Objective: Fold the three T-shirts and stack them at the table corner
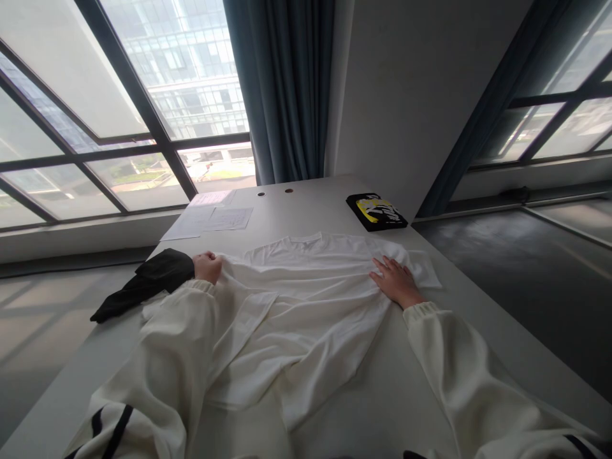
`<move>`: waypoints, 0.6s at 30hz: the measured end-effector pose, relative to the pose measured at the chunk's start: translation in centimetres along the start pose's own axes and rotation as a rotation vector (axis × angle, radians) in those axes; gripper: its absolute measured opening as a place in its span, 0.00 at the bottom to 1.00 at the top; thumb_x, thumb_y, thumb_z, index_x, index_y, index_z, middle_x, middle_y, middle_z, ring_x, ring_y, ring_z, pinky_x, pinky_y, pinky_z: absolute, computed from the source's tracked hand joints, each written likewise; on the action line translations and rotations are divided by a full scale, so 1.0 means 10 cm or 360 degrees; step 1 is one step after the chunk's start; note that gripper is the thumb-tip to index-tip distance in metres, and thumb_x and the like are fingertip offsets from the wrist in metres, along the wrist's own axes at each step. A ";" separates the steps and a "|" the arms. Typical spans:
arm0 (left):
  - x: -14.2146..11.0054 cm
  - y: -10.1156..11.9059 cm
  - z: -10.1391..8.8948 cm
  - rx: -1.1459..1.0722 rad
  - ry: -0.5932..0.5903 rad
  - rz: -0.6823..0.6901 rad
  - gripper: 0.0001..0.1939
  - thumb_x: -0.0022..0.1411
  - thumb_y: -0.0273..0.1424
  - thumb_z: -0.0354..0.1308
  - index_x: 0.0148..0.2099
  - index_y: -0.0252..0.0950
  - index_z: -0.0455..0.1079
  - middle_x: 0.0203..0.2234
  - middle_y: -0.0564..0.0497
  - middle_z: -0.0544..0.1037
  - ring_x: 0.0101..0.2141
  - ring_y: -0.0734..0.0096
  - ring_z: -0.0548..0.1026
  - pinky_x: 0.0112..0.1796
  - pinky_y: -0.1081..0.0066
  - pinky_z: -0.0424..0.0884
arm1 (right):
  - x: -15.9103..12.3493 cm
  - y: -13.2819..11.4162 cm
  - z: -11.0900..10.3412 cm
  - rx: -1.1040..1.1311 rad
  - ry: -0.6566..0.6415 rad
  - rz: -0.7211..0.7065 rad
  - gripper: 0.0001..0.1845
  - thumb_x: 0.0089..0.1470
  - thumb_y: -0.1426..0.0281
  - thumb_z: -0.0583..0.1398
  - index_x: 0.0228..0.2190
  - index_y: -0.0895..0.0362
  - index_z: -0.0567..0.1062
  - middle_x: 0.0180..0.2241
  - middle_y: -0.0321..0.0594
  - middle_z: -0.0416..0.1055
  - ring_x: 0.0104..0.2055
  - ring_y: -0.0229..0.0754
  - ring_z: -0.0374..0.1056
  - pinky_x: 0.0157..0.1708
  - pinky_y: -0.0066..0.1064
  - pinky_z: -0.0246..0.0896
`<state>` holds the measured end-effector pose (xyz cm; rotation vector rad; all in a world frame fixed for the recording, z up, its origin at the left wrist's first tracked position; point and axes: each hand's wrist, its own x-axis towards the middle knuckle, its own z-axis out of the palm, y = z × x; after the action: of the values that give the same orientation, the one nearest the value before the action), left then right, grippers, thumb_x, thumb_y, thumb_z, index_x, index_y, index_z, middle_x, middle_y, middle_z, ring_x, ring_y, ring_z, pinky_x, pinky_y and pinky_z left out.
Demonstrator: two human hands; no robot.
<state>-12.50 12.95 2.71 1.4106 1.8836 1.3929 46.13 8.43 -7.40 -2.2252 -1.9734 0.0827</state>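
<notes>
Sleeves (pixel 162 357) flank the shirt (pixel 310 306), left hand (pixel 206 266) seemingly clutching its edge, right hand (pixel 396 282) flat atop.

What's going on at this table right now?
A person in a pale sweatshirt is working at a white table with a white T-shirt spread out, still wrinkled. Their left hand is closed at one side of it, and their right hand lies open on the other. A dark garment sits beside the left hand, and a black folded item with yellow and white print lies farther back.
</notes>
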 end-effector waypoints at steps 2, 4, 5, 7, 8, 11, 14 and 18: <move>-0.04 0.01 0.01 0.0382 0.0113 0.0132 0.10 0.49 0.29 0.64 0.30 0.39 0.64 0.45 0.39 0.71 0.59 0.40 0.61 0.55 0.48 0.64 | 0.00 0.00 0.00 0.0004 0.0015 -0.0003 0.36 0.68 0.48 0.50 0.70 0.48 0.64 0.75 0.45 0.52 0.75 0.57 0.49 0.72 0.57 0.43; -0.11 0.03 0.06 0.0914 0.0111 0.0290 0.06 0.52 0.27 0.63 0.32 0.37 0.69 0.51 0.36 0.69 0.59 0.36 0.61 0.55 0.45 0.62 | -0.01 -0.01 0.00 -0.0002 0.0027 -0.0001 0.36 0.68 0.49 0.50 0.70 0.48 0.64 0.75 0.45 0.52 0.75 0.57 0.50 0.72 0.56 0.43; -0.16 0.05 0.10 0.1192 0.0056 0.0362 0.04 0.53 0.26 0.63 0.34 0.37 0.72 0.52 0.35 0.70 0.58 0.36 0.62 0.55 0.44 0.62 | -0.01 -0.01 0.00 -0.0012 0.0027 0.0002 0.35 0.68 0.49 0.50 0.70 0.48 0.64 0.75 0.45 0.52 0.75 0.57 0.50 0.72 0.56 0.43; -0.26 0.10 0.22 0.1577 -0.0138 0.0443 0.06 0.56 0.26 0.62 0.38 0.35 0.76 0.52 0.34 0.72 0.56 0.39 0.66 0.54 0.45 0.62 | -0.03 -0.03 -0.01 -0.0042 0.0017 0.0012 0.35 0.69 0.49 0.49 0.71 0.48 0.63 0.75 0.45 0.52 0.75 0.56 0.50 0.72 0.56 0.44; -0.31 0.13 0.29 0.1678 -0.0264 0.0467 0.08 0.58 0.27 0.61 0.41 0.35 0.77 0.51 0.35 0.74 0.55 0.41 0.69 0.53 0.47 0.63 | -0.04 -0.03 -0.02 -0.0057 0.0007 0.0018 0.35 0.69 0.49 0.49 0.71 0.48 0.63 0.75 0.45 0.52 0.75 0.56 0.49 0.72 0.56 0.44; -0.45 0.23 0.54 0.1749 -0.0637 0.0555 0.13 0.66 0.32 0.55 0.47 0.36 0.79 0.47 0.38 0.79 0.49 0.49 0.76 0.50 0.54 0.68 | -0.05 -0.05 -0.05 -0.0081 -0.0027 0.0034 0.35 0.69 0.49 0.48 0.71 0.47 0.62 0.75 0.45 0.51 0.75 0.56 0.48 0.72 0.56 0.44; -0.56 0.29 0.78 0.1693 -0.0791 0.0624 0.19 0.73 0.35 0.46 0.50 0.38 0.79 0.47 0.40 0.81 0.47 0.53 0.79 0.49 0.57 0.70 | -0.06 -0.07 -0.07 -0.0089 -0.0052 0.0054 0.35 0.70 0.49 0.48 0.72 0.47 0.61 0.75 0.44 0.50 0.76 0.56 0.48 0.72 0.55 0.44; -0.60 0.28 1.11 0.1696 -0.0844 0.0632 0.25 0.74 0.45 0.46 0.56 0.35 0.76 0.54 0.36 0.79 0.53 0.50 0.78 0.53 0.57 0.69 | -0.05 -0.08 -0.08 -0.0099 -0.0077 0.0071 0.35 0.70 0.49 0.47 0.72 0.47 0.60 0.76 0.44 0.49 0.76 0.55 0.47 0.72 0.56 0.44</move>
<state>-0.07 12.80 -0.89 2.4046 2.0625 -0.0637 45.39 7.94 -6.53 -2.3281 -1.9768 0.0827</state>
